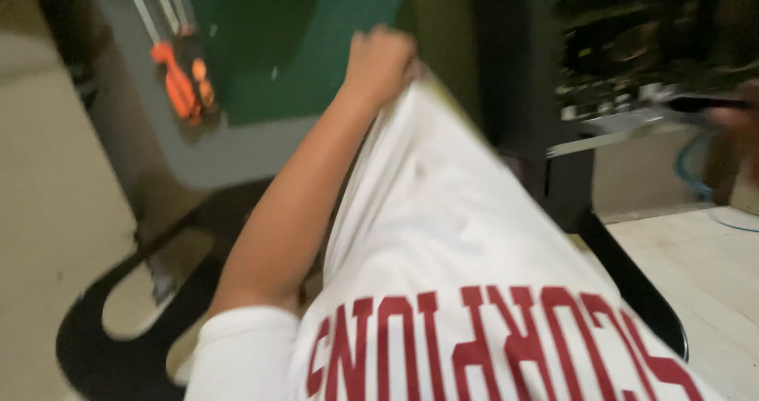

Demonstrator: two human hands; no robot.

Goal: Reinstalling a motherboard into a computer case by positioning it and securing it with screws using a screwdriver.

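Left hand (379,63), fingers closed, pinches the hem of a white shirt (458,235) and pulls it taut up from the body. Right hand (735,120), blurred at the frame edge; grip cannot be told. Orange tool (183,81) lies left of the left hand on a grey-green counter (261,144). Risk: cloth may slip from the pinch under tension.

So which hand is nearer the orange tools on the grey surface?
Left. The left hand pinches the white shirt up, just right of the orange tools; the right hand, blurred, sits at the far right edge, well away.
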